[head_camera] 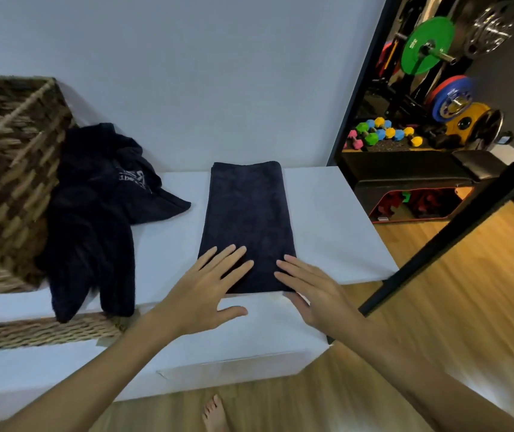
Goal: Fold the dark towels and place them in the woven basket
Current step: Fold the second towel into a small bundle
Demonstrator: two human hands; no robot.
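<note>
You are working at a white counter (327,219) set against a pale wall. A folded dark towel (248,219) is lying flat in the middle of it as a long narrow strip, its long axis running straight away from you toward the wall, the far short edge close to the wall and the near short edge by your hands.

Your left hand (205,288) is resting with fingers straight and spread, the fingertips lying on the towel's near left corner while the palm and thumb are sitting over the bare counter. Your right hand (315,291) is mirroring it, fingers straight, tips touching the near right corner. Neither grip is closed on anything; both are flat and holding nothing.

To the left, a heap of unfolded dark towels (93,219) is lying crumpled, one showing pale lettering, with its ends hanging over the counter's front edge. Beside the heap, at the far left, the woven basket (6,169) is standing.

On the right, wooden flooring is running past a black frame to a rack of weight plates (427,45) and coloured dumbbells (383,132). A bare foot (215,413) is showing below.
</note>
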